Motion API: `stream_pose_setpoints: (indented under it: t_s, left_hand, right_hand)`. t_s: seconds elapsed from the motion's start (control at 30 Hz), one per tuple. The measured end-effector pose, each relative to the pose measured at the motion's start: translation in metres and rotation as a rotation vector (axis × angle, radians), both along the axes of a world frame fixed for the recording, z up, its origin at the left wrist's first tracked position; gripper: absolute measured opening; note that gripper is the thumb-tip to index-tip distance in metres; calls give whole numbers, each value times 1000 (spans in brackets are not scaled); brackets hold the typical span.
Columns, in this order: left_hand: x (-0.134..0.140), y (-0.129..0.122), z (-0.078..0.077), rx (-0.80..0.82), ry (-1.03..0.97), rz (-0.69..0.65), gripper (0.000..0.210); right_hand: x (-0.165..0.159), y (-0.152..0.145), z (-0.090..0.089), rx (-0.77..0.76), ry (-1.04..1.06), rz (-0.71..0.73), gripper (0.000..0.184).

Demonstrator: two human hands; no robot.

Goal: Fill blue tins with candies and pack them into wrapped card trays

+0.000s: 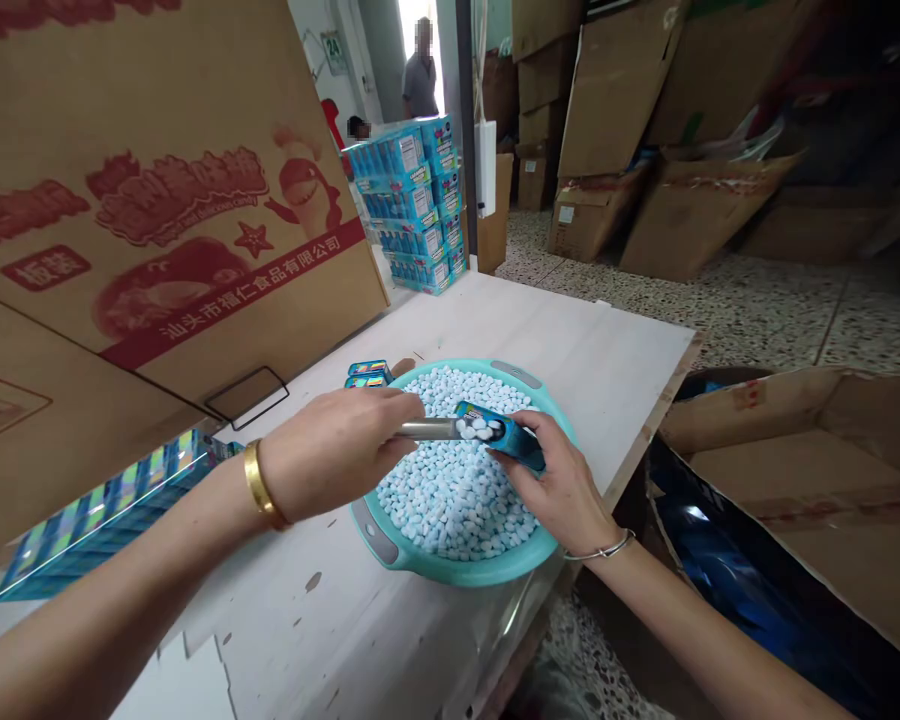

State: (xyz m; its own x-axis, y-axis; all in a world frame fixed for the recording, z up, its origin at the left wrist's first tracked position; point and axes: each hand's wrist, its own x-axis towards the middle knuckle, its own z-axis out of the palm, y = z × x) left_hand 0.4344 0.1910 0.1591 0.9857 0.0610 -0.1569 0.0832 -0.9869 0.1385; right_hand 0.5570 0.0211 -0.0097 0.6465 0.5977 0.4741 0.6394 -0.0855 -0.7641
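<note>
A teal basin (457,575) full of small pale blue and white candies (450,500) stands on the white table. Over it, my left hand (345,440) is closed round a metal scoop (431,429), whose far end carries several candies. The scoop's tip meets the opened end of a small blue box (523,446). My right hand (559,480) grips that box from its right side, fingers wrapped about it, and holds it tilted above the candies. Just behind the basin's left rim lie small blue boxes (369,373). The scoop's handle is mostly hidden in my left fist.
Large printed cartons (195,200) wall off the left side, with a row of wrapped blue boxes (105,510) before them. Wrapped blue packs (412,205) are stacked at the table's far corner. An opened carton (817,480) stands right of the table. A person (420,85) is in the doorway.
</note>
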Motion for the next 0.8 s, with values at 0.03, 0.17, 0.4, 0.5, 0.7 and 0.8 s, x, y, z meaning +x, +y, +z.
stream_pose_setpoints:
  t_s: [0.03, 0.17, 0.4, 0.5, 0.7, 0.8]
  left_hand:
    - [3, -6, 8, 61, 10, -10, 10]
    - [7, -14, 28, 176, -8, 30, 11]
    - [-2, 28, -63, 20, -53, 336, 16]
    - [-10, 22, -109, -126, -234, 342, 36]
    - [-34, -43, -113, -116, -509, 91, 73]
    - [-53, -89, -98, -35, -462, 201, 72]
  right_hand:
    - [-1, 1, 0, 4, 3, 5, 27]
    - [-1, 3, -3, 34, 46, -8, 28]
    - [3, -4, -12, 140, 269, -21, 37]
    - [-3, -5, -12, 177, 335, -4, 39]
    - [-31, -6, -3, 124, 333, 75, 37]
    - [-55, -20, -7, 78, 302, 175, 45]
